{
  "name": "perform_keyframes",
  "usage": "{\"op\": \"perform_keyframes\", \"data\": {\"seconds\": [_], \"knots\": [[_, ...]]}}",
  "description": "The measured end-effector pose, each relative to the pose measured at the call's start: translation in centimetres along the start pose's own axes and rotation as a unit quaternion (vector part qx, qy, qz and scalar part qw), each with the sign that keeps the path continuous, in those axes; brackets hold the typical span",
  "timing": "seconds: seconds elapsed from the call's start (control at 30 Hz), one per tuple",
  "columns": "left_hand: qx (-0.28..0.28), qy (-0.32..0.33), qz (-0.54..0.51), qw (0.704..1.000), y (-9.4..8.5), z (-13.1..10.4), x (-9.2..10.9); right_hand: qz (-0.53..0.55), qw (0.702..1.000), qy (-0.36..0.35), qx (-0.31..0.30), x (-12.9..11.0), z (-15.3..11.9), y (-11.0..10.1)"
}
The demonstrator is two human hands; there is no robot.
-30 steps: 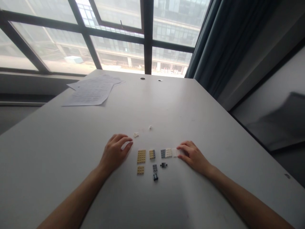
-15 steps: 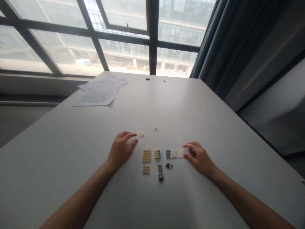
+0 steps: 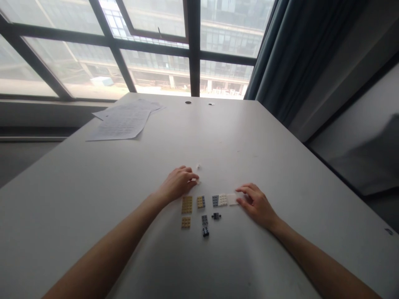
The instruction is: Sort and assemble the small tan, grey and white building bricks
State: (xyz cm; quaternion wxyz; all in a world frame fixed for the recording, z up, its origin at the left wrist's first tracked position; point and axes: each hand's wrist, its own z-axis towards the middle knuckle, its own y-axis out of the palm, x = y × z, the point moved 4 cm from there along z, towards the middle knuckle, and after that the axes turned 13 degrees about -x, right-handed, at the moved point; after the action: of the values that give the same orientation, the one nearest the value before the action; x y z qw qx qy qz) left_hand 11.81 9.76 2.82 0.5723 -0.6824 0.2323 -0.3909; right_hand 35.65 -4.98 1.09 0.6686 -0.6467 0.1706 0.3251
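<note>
My left hand is closed in a pinch, thumb and fingertips on a small white toy brick piece that shows only in part. My right hand rests on the table with thumb and fingers apart, around the right edge of a pale translucent plate. That plate sits beside a white studded plate and a dark grey one. Below my left hand lie a large tan plate, a smaller tan plate and a tan-and-grey piece.
A dark piece with side pins, a grey plate and a black piece lie nearer me. Past my left fingers stands a tiny white piece. Papers lie at the table's far left, before the window.
My left hand has moved right and closed on the small white piece, which has shifted right with it. My right hand stays by the translucent plate. The whole view has shifted slightly.
</note>
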Motion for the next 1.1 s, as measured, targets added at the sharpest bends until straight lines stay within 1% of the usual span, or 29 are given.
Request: {"op": "perform_keyframes", "data": {"seconds": [0.17, 0.27, 0.37, 0.5, 0.57, 0.63, 0.7, 0.8, 0.87, 0.93, 0.97, 1.03, 1.1], "knots": [[-0.054, 0.076, -0.011, 0.996, 0.0, 3.3, 4.4, 0.007, 1.0, 0.005, 0.002, -0.1, 0.0, -0.1], [-0.079, 0.111, -0.016, 0.991, 0.3, 4.4, 6.1, 0.007, 1.0, 0.005, 0.003, -0.1, 0.0, -0.2], [-0.099, 0.133, -0.019, 0.986, 0.6, 4.7, 6.8, 0.007, 1.0, 0.004, 0.003, -0.1, 0.0, -0.2], [-0.109, 0.137, -0.019, 0.984, 0.8, 4.7, 6.8, 0.006, 1.0, 0.005, 0.003, -0.1, 0.1, -0.2], [-0.106, 0.133, -0.023, 0.985, 0.7, 4.5, 6.6, 0.008, 1.0, 0.001, 0.005, 0.0, 0.1, -0.2], [-0.082, 0.123, -0.038, 0.988, 0.1, 4.0, 6.0, 0.014, 1.0, 0.0, 0.009, 0.1, 0.0, -0.1], [-0.032, 0.099, -0.066, 0.992, -0.8, 2.8, 4.7, 0.025, 1.0, 0.007, 0.011, 0.3, -0.1, -0.2], [0.048, 0.037, -0.104, 0.993, -1.9, -0.5, 1.4, 0.035, 0.999, 0.019, 0.007, 0.4, 0.3, -0.4], [0.073, -0.012, -0.122, 0.99, -1.8, -3.3, -1.1, 0.023, 1.0, 0.021, -0.002, 0.2, 1.6, -0.6], [0.101, -0.058, -0.135, 0.984, -1.3, -6.3, -3.1, -0.001, 1.0, 0.016, -0.011, -0.4, 3.8, -0.7], [0.108, -0.074, -0.142, 0.981, -0.8, -7.6, -3.8, -0.015, 1.0, 0.007, -0.016, -0.8, 5.3, -0.6], [0.126, -0.105, -0.151, 0.975, 0.0, -9.7, -4.7, -0.051, 0.998, -0.031, -0.027, -2.0, 8.7, -0.2], [0.147, -0.121, -0.155, 0.969, 0.5, -10.9, -4.9, -0.107, 0.989, -0.088, -0.043, -3.3, 12.1, 0.8]]}}
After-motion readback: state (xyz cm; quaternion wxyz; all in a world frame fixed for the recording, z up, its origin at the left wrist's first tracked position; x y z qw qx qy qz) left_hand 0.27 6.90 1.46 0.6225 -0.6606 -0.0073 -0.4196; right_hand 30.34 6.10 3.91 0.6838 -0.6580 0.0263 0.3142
